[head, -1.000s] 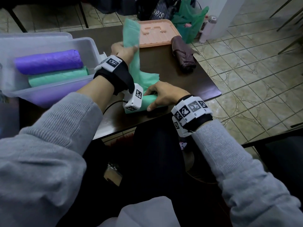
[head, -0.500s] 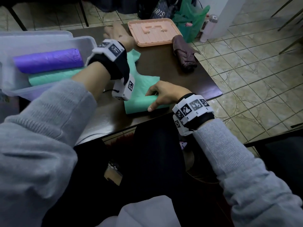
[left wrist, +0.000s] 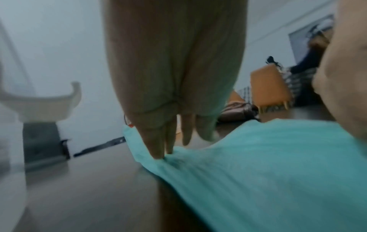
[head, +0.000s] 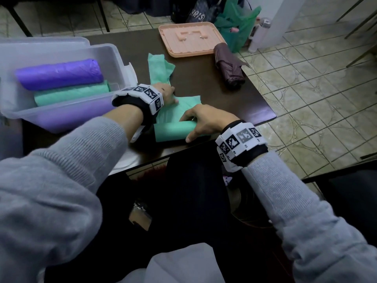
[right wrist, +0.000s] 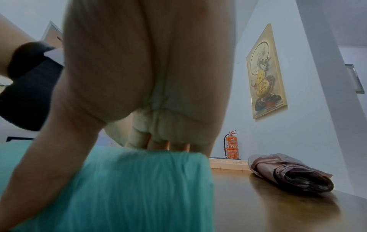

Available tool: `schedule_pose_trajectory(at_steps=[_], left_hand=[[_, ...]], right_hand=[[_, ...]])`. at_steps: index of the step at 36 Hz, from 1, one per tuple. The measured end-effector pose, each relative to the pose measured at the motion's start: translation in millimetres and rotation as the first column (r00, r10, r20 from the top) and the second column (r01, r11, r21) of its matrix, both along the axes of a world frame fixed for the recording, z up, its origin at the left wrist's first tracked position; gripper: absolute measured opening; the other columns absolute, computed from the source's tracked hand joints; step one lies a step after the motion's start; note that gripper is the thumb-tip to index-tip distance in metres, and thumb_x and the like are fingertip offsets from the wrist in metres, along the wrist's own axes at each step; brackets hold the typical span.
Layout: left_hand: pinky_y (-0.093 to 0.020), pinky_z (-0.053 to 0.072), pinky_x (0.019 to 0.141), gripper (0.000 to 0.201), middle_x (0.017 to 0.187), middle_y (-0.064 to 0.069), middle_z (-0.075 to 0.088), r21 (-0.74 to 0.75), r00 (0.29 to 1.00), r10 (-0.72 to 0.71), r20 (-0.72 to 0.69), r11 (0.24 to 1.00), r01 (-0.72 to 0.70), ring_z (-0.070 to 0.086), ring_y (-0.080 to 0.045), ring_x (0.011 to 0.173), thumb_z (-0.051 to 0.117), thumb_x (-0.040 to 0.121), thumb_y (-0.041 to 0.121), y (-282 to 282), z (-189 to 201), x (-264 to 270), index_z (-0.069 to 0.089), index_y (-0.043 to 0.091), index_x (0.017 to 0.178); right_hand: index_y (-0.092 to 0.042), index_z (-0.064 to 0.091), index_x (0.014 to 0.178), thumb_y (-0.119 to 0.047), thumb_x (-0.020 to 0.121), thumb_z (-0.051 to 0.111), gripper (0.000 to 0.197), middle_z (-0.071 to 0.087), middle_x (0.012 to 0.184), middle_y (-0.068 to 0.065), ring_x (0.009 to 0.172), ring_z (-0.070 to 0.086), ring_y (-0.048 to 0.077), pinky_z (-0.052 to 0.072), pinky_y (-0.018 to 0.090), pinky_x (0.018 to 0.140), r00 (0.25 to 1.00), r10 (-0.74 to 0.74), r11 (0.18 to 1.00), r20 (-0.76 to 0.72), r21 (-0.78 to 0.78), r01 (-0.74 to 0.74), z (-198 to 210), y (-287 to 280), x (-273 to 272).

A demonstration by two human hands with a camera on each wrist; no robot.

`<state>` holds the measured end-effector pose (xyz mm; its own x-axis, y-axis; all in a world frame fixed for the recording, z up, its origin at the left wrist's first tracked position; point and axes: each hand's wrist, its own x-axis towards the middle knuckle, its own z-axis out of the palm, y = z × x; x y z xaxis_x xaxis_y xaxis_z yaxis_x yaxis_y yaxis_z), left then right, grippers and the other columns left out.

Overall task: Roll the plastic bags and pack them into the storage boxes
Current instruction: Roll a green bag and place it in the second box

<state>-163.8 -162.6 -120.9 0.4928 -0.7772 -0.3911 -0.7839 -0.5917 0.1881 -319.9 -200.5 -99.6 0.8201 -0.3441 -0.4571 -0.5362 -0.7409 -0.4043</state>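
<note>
Storage box [head: 114,58] at left holds a purple roll [head: 59,74] and green roll [head: 71,94], long axes left-right. Left hand [head: 166,94] presses straight fingers on the green bag [head: 173,111] flat on the tabletop [head: 204,78]; right hand [head: 204,121], grip curled, clamps its rolled end, axis left-right. Farther right, a floor bag [head: 196,15] reads "RIS".

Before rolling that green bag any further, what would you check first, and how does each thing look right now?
1. Right hand holding the rolled part of the green bag: ok.
2. Left hand pressing the unrolled sheet flat: ok; fingers straight.
3. Sheet smooth ahead of the roll: not ok; the far end lies crumpled.
4. Path ahead: ok; brown folded umbrella lies off to the side.
5. Room in the storage box: cannot tell; purple roll and green roll lie inside.
</note>
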Motion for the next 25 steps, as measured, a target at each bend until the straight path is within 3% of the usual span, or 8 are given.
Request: schedule_pose_trajectory(at_steps=[3,4,8,14,18,20,22,25], left_hand=[[-0.028,0.034,0.078,0.037,0.122,-0.017,0.055,-0.067,0.998,0.048,-0.03,0.996,-0.05,0.053,-0.03,0.112,0.045,0.098,0.016,-4,12,4,0.052,0.0,0.13],[-0.026,0.032,0.078,0.037,0.127,-0.018,0.053,-0.082,0.996,0.071,-0.049,0.994,-0.075,0.052,-0.03,0.116,0.043,0.097,0.009,-5,15,6,0.05,-0.001,0.132],[-0.029,0.033,0.102,0.044,0.145,-0.017,0.039,-0.1,0.993,0.073,-0.09,0.992,-0.082,0.04,-0.03,0.132,0.037,0.098,0.002,-7,19,6,0.04,0.006,0.142],[-0.035,0.035,0.104,0.051,0.144,-0.018,0.038,-0.174,0.995,0.058,-0.079,0.982,-0.071,0.04,-0.032,0.131,0.057,0.091,0.006,-2,16,-2,0.042,0.008,0.14],[-0.032,0.045,0.092,0.033,0.127,-0.015,0.056,-0.213,0.997,0.002,-0.083,0.977,-0.02,0.055,-0.029,0.117,0.063,0.088,0.005,4,37,-7,0.062,0.009,0.121],[-0.029,0.05,0.082,0.026,0.107,-0.01,0.068,-0.134,0.985,-0.052,-0.163,0.991,0.03,0.064,-0.022,0.099,0.065,0.087,0.009,11,50,-13,0.068,0.011,0.113],[-0.029,0.053,0.077,0.023,0.09,-0.004,0.071,-0.037,0.973,-0.107,-0.202,0.994,0.102,0.065,-0.016,0.08,0.068,0.085,0.014,21,59,-18,0.071,0.016,0.107],[-0.031,0.053,0.079,0.03,0.095,-0.002,0.071,0.073,0.967,-0.164,-0.195,0.981,0.181,0.064,-0.016,0.08,0.075,0.079,0.02,33,59,-26,0.07,0.019,0.108]], right_hand=[[-0.022,0.061,0.122,-0.025,0.067,0.084,0.059,0.061,0.12,-0.004,0.099,0.052,0.01,0.037,0.022,0.081,1.0,0.001,1.0,0.0,0.007,-0.001,0,1,-1],[-0.021,0.061,0.122,-0.025,0.068,0.084,0.059,0.061,0.12,-0.004,0.104,0.054,0.012,0.038,0.021,0.082,1.0,-0.002,1.0,0.002,0.011,0.002,-1,1,-1],[-0.02,0.06,0.124,-0.025,0.069,0.083,0.06,0.061,0.121,-0.004,0.101,0.052,0.01,0.037,0.021,0.082,1.0,-0.011,1.0,0.014,0.029,0.011,-3,0,0],[-0.025,0.062,0.12,-0.031,0.066,0.083,0.058,0.062,0.11,-0.008,0.099,0.056,0.013,0.045,0.031,0.091,0.999,-0.019,0.999,-0.046,0.046,0.021,-3,-5,4],[-0.024,0.059,0.126,-0.038,0.068,0.081,0.064,0.061,0.118,-0.007,0.109,0.056,0.016,0.044,0.03,0.091,0.993,0.007,0.999,-0.114,0.046,-0.001,3,-8,10],[-0.024,0.054,0.132,-0.042,0.071,0.078,0.068,0.058,0.125,-0.006,0.112,0.053,0.015,0.039,0.026,0.088,0.99,0.021,1.0,-0.141,0.025,-0.017,7,-10,11],[-0.028,0.056,0.129,-0.046,0.072,0.076,0.063,0.06,0.116,-0.007,0.104,0.053,0.013,0.038,0.025,0.084,0.986,0.032,0.999,-0.162,0.008,-0.031,11,-12,12],[-0.032,0.058,0.126,-0.05,0.074,0.072,0.057,0.059,0.111,-0.01,0.098,0.052,0.01,0.037,0.024,0.082,0.983,0.048,0.999,-0.179,0.007,-0.048,12,-14,14]])
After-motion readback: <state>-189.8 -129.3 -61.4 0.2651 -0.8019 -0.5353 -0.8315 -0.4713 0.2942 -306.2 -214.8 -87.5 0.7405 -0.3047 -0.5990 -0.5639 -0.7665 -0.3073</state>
